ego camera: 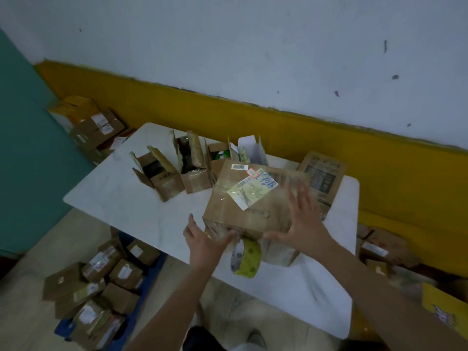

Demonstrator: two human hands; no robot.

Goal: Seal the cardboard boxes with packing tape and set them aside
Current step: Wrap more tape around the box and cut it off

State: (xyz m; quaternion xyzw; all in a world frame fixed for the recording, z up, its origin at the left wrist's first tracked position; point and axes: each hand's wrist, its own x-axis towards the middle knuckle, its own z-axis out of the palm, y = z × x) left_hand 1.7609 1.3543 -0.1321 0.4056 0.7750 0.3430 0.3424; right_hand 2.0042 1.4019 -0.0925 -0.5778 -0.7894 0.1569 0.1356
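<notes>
On the white table (121,193) sits a big brown cardboard box (243,216), a little tipped, with its flaps down. It has shiny tape on it and a pale sticker (253,192) with blue writing on top.

Both hands are on this box. The left hand (202,239) is at the near left corner. Its fingers (226,235) reach out flat and touch the side of the box, and its thumb (191,220) sticks up, away from them. The hand is not closed around anything.

The right hand (304,219) lies on top of the box, on the right side. Its fingers (301,196) are straight and spread wide apart, pressing on the cardboard. Its thumb (273,235) runs along the near edge. The fingers look blurry.

A roll of yellow-green packing tape (247,258) stands on its edge just in front of the box, between the two hands. Neither hand holds it. I cannot tell if it touches the box.

At the back of the table are small boxes (162,178) with their flaps open and standing up. Another closed box (323,176) sits behind the big one, at the right. Down on the floor at the left is a pile of taped boxes (101,282).
</notes>
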